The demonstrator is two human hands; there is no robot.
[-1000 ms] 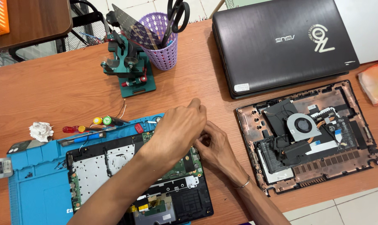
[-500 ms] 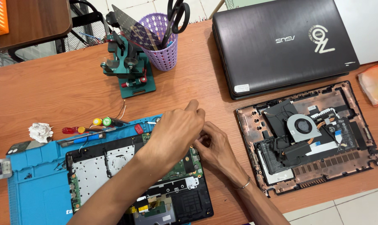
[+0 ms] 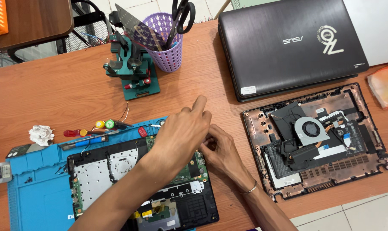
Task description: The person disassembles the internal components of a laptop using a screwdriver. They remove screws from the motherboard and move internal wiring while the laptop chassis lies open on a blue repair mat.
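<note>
Both hands at right edge of opened laptop (image 3: 117,179), frame centre. Left hand (image 3: 181,137) loosely open, resting on board; right hand (image 3: 219,149) fingers curled, grip hidden, cannot tell. Judged step: freeing small part; fine pinch needed.

I see bare counter (image 3: 53,98) free w/ room to pass at far left; green vise (image 3: 132,70) & purple basket (image 3: 164,47) block behind, bottom case (image 3: 318,141) crowds right.

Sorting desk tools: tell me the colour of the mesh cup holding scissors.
Purple mesh plastic cup, head view.
</note>
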